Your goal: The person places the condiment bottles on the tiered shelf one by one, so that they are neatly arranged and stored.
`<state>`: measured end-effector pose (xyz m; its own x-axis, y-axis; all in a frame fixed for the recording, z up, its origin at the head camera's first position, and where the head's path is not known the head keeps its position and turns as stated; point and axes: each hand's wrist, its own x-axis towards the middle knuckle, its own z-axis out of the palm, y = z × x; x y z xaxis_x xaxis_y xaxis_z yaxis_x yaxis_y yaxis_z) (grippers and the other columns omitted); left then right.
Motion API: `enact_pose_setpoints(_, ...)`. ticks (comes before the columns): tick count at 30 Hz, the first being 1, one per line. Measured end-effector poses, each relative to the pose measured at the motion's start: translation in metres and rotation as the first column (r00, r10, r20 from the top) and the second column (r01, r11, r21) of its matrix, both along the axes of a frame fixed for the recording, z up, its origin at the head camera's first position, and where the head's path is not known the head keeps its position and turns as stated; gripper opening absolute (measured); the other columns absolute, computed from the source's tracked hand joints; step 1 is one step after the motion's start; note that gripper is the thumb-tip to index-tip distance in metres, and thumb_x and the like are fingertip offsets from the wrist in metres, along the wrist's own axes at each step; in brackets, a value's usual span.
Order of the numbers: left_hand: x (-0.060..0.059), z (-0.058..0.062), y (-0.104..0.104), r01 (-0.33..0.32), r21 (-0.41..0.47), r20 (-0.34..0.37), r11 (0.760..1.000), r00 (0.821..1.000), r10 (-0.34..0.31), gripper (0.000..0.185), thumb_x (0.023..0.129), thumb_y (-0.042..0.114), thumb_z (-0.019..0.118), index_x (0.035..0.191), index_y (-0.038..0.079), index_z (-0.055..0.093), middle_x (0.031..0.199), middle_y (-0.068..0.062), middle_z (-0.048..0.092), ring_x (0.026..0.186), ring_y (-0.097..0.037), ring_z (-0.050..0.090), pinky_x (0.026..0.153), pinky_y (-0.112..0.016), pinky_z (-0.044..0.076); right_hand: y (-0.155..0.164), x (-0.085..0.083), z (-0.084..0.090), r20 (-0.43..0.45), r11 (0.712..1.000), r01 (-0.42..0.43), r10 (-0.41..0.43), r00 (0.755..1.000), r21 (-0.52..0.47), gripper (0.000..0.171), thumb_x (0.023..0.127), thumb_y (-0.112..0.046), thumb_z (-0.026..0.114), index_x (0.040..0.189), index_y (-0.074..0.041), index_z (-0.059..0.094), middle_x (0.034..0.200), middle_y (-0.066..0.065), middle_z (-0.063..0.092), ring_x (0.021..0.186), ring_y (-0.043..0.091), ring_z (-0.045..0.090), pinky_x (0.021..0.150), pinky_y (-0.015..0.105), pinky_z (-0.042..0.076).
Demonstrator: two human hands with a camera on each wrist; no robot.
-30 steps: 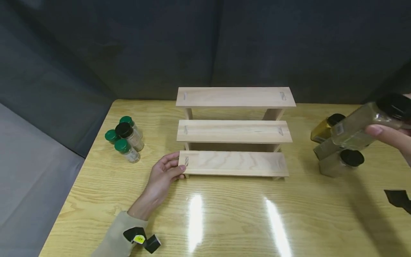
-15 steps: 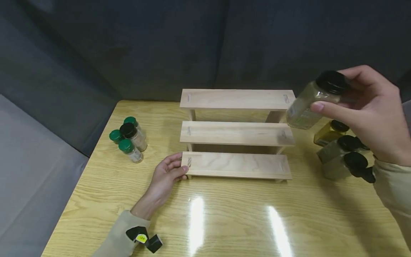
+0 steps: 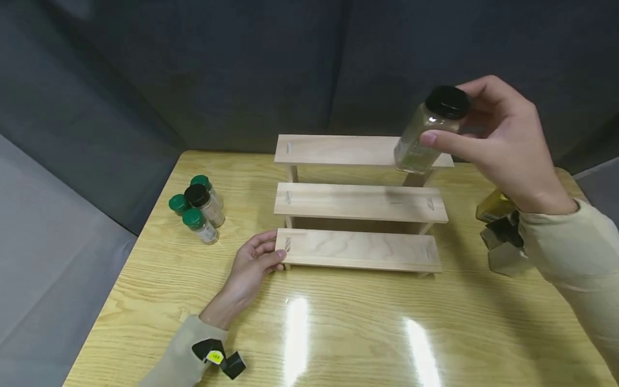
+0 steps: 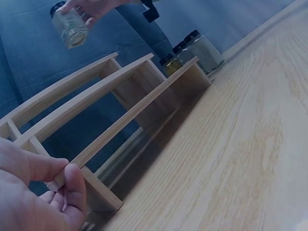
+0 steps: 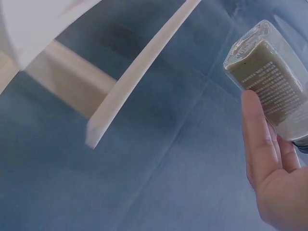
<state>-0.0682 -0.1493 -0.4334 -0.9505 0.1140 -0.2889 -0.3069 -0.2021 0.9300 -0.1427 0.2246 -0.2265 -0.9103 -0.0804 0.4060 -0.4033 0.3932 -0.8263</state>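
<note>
A three-tier wooden spice rack (image 3: 360, 250) stands mid-table. My left hand (image 3: 249, 266) pinches the left end of its lowest shelf between thumb and fingers, as the left wrist view (image 4: 43, 187) also shows. Up at the right, my right hand (image 3: 508, 134) holds a clear square spice jar (image 3: 419, 142) with a black lid, tilted, its base overlapping the right part of the top shelf. In the right wrist view, white print shows on the jar (image 5: 269, 86), which is partly filled with brownish powder.
Left of the rack cluster small spice bottles with green lids (image 3: 194, 219) and one black-lidded bottle (image 3: 205, 201). At right, beside my sleeve, stand a yellow jar (image 3: 494, 207) and two greyish jars (image 3: 506, 259), partly hidden. A dark cloth wall (image 3: 232, 80) rises behind the table.
My right hand has carried the spice jar leftward from the jars at right to over the rack's top shelf. My left hand keeps its hold on the lowest shelf.
</note>
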Motion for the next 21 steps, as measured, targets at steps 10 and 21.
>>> enact_pose_setpoints(10,-0.002,-0.001,0.003,-0.017,0.009,-0.008,1.000,1.000,0.017,0.056,0.103,-0.012,0.065,0.155,-0.008,0.045,0.120,-0.017,0.064,0.090,-0.016,0.066,0.077,-0.022,0.060,-0.039,-0.023,0.004,0.013,0.998,-0.065,0.065,0.998,0.002,0.047,0.084,-0.008,0.095,0.125,-0.013,0.074,0.122,0.002,0.070,0.097,0.022,0.067,0.081,0.026,0.052)
enact_pose_setpoints(21,-0.002,-0.002,0.007,-0.025,0.014,0.001,1.000,1.000,0.025,0.056,0.102,-0.013,0.065,0.154,-0.009,0.046,0.118,-0.017,0.065,0.087,-0.016,0.067,0.075,-0.022,0.059,-0.073,-0.040,-0.001,0.016,0.994,-0.102,0.101,0.995,0.041,0.045,0.084,-0.017,0.096,0.122,-0.017,0.072,0.113,-0.001,0.071,0.092,0.020,0.067,0.083,0.027,0.051)
